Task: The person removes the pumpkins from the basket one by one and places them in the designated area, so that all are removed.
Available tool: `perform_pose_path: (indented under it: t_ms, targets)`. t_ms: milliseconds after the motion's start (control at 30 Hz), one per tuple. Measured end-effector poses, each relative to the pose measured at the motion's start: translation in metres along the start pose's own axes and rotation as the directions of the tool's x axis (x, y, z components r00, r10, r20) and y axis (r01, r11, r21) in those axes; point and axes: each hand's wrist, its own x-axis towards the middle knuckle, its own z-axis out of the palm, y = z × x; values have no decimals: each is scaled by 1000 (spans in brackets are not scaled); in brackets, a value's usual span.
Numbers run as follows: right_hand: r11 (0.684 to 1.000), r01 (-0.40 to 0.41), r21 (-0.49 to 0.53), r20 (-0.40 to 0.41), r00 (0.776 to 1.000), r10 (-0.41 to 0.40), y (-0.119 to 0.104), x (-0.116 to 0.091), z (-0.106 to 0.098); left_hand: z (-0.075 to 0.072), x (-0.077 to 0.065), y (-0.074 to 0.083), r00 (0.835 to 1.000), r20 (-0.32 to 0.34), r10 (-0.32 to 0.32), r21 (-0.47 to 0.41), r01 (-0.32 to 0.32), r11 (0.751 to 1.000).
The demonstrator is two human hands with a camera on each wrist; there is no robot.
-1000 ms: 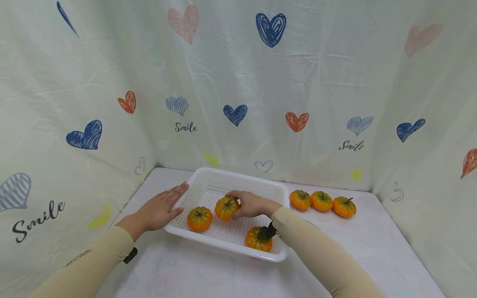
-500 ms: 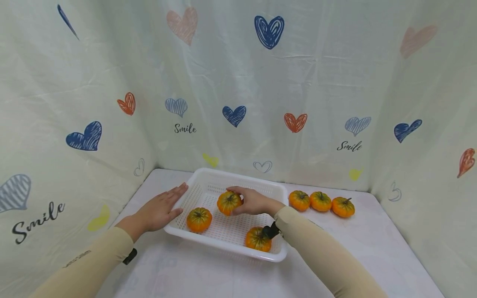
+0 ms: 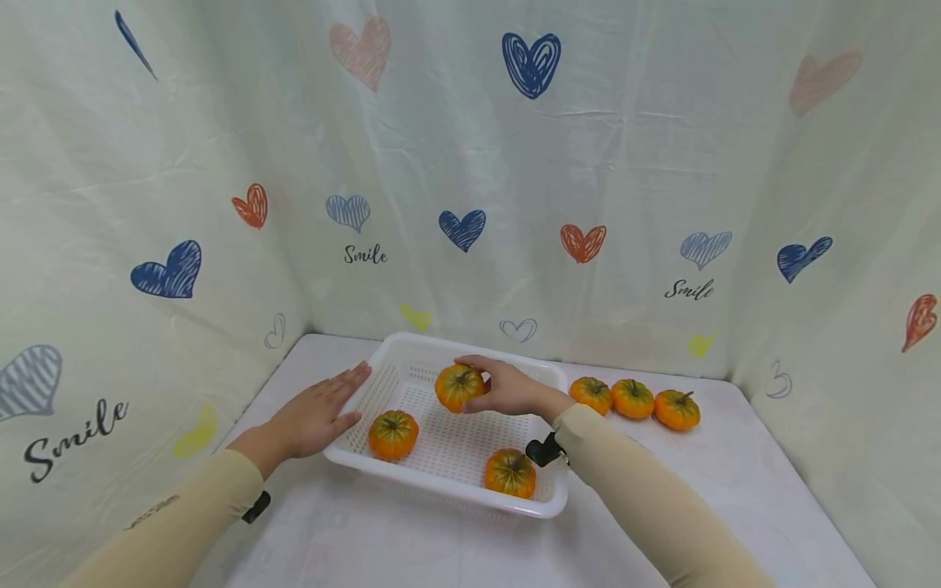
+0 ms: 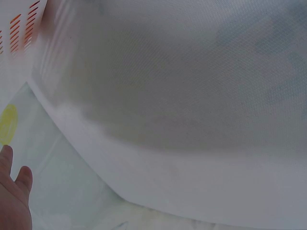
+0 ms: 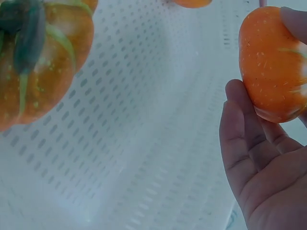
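My right hand [image 3: 510, 390] grips a small orange pumpkin [image 3: 459, 387] with a dark stem, thumb over its top and fingers curled round its right side, just below the centre of the head view. The pumpkin sits above the perforated floor of the white plastic basket [image 3: 441, 482], toward the basket's far wall; I cannot tell whether it touches the floor. In the right wrist view the same pumpkin [image 5: 272, 64] shows at the upper right, its rounded side against my fingers [image 5: 240, 139], with the basket's slotted floor [image 5: 139, 134] behind it.

My left hand [image 3: 316, 416] lies flat with the fingers spread and straight, fingertips against the basket's left rim, palm down on the white surface [image 3: 353, 539]. In the left wrist view only the edge of that hand [image 4: 12, 201] shows at the lower left, beside the basket's pale wall [image 4: 168, 96].

Two more pumpkins rest in the basket: one [image 3: 393, 434] near the left front, one [image 3: 510, 472] at the right front, which fills the upper left of the right wrist view [image 5: 38, 62]. Three further pumpkins [image 3: 634, 399] stand in a row on the surface just right of the basket. A heart-printed cloth [image 3: 470, 163] hangs behind and to both sides.
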Motion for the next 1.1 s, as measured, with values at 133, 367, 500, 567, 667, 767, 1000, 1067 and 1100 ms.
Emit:
perform_pose_path:
  t_ms: [133, 367, 500, 567, 667, 767, 1000, 1067, 1100]
  targets:
    - [999, 1, 42, -9, 1000, -1, -1, -3, -6, 1, -1, 0, 1000, 2, 0, 2, 0, 1000]
    - [998, -4, 62, -39, 999, 6, -2, -13, -18, 4, -1, -2, 1000, 4, 0, 2, 0, 1000]
    - [998, -2, 69, -69, 998, 7, -2, -21, -28, 4, 0, -3, 1000, 2, -3, 6, 3, 1000]
    - [998, -6, 60, -88, 996, 11, -2, -26, -34, 4, 0, -3, 1000, 3, -6, 8, 6, 1000]
    - [999, -7, 52, -118, 993, 13, 0, -33, -42, 4, 0, -2, 1000, 4, -8, 8, 8, 1000]
    - [999, 3, 33, -154, 988, 3, 3, -42, -49, 4, 0, -2, 1000, 2, -8, 6, 8, 1000]
    - [998, -16, 64, -211, 977, 29, 15, -64, -61, 4, 0, -3, 1000, 2, -11, 4, 11, 1000]
    - [997, -19, 81, -226, 973, 37, 20, -71, -64, 3, 0, -2, 1000, -4, -7, -1, 7, 1000]
    - [996, -22, 91, -233, 972, 43, 22, -74, -65, 3, 0, -1, 1000, -5, -8, -2, 8, 1000]
